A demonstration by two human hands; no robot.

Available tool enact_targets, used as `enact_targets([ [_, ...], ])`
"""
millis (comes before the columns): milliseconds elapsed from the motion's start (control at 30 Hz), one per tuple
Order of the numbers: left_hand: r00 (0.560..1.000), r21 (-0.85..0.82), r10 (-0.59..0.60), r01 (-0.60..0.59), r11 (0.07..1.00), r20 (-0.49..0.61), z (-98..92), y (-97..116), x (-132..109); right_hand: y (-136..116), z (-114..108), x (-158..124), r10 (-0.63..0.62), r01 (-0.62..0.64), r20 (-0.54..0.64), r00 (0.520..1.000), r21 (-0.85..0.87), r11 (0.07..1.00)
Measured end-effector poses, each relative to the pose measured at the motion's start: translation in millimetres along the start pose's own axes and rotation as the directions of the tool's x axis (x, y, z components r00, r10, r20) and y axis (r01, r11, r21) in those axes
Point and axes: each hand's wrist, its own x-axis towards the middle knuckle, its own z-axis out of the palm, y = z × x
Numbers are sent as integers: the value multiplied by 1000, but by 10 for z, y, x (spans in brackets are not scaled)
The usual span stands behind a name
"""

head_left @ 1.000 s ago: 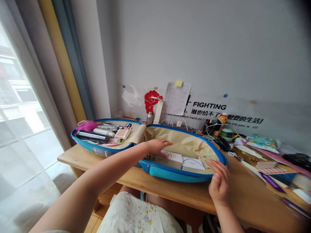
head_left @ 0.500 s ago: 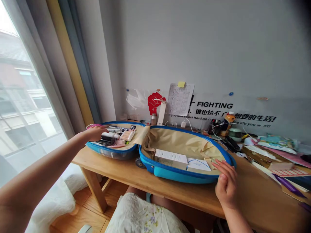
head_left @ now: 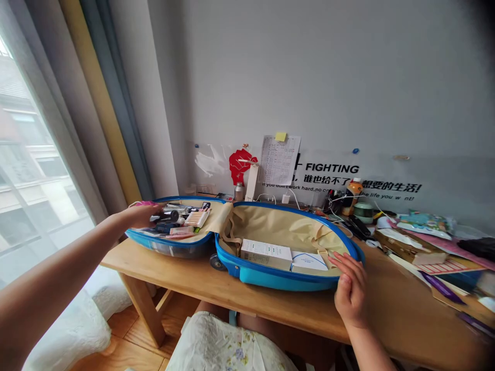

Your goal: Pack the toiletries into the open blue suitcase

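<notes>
While left hand (head_left: 141, 215) grips black tube (head_left: 169, 216), right hand (head_left: 350, 291) rests on suitcase (head_left: 270, 276).

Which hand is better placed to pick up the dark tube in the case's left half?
Left, likely. The left hand is at the dark tube; its grip is unclear. The right hand lies open on the right half's rim, far from the tube.

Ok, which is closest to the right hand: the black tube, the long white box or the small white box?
From the right hand:
1. small white box, just left, in the blue suitcase.
2. long white box, further left, same half.
3. black tube, far left, other half.
</notes>
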Motion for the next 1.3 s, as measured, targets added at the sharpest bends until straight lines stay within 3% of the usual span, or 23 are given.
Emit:
enact_targets([
  [67,999,-3,-30,30,1000,-28,-201,169,-4,-1,-1,1,8,-8,-1,1000,5,1000],
  [167,993,-88,30,-41,995,-116,-499,627,-6,-10,-9,10,19,-19,-2,1000,11,1000],
  [233,967,-198,137,-181,963,-214,-648,1026,-8,-15,-15,14,21,-21,-1,1000,11,1000],
  [300,915,-333,264,-362,871,-304,-740,1451,-8,-14,-19,13,25,-25,9,1000,9,1000],
  [467,784,-541,517,-616,573,-344,-697,2400,69,13,-13,-12,22,-22,10,1000,15,1000],
  [533,747,-547,577,-650,528,-330,-587,2674,133,14,-13,-16,17,-17,7,1000,16,1000],
  [600,743,-573,607,-638,514,-281,-456,2866,195,5,-17,-14,16,-16,11,1000,19,1000],
  [767,774,-617,629,-531,581,-74,-245,3041,242,-19,-22,-6,25,-26,15,1000,32,999],
  [1033,788,-468,604,-492,734,119,-191,3043,179,-35,-28,1,25,-25,2,1000,18,1000],
  [1300,768,-286,638,-601,746,51,-59,3124,219,-28,-29,2,28,-28,11,1000,16,999],
])
